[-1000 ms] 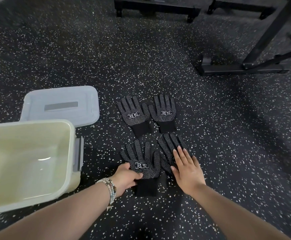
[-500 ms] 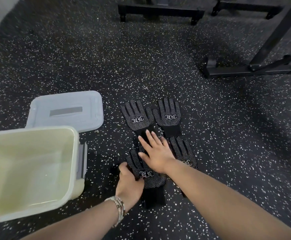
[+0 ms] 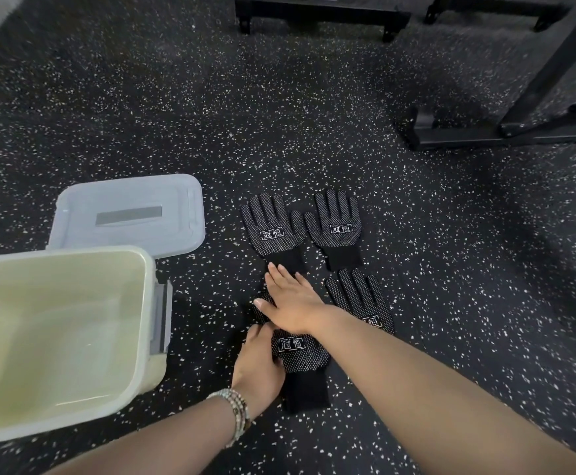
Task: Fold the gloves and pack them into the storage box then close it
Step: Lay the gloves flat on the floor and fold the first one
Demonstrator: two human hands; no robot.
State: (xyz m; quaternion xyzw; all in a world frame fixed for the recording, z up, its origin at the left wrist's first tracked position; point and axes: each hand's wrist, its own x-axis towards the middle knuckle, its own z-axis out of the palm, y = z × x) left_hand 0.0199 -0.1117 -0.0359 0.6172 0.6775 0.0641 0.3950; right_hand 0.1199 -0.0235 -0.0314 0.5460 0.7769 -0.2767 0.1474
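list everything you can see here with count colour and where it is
gloves: four, black with white grip dots and a white logo, flat on the floor in two rows; the near left glove lies under both hands
storage box: one, pale cream, open, nothing visible inside, at the left
lid: one, light grey, flat on the floor behind the box
floor: black with white speckles
metal frames: black, along the top and at the upper right
bracelet: beaded, pale, on the left wrist
left hand: at the near left glove's left edge
right hand: flat on that glove's finger end, fingers reaching the cuff of the glove behind
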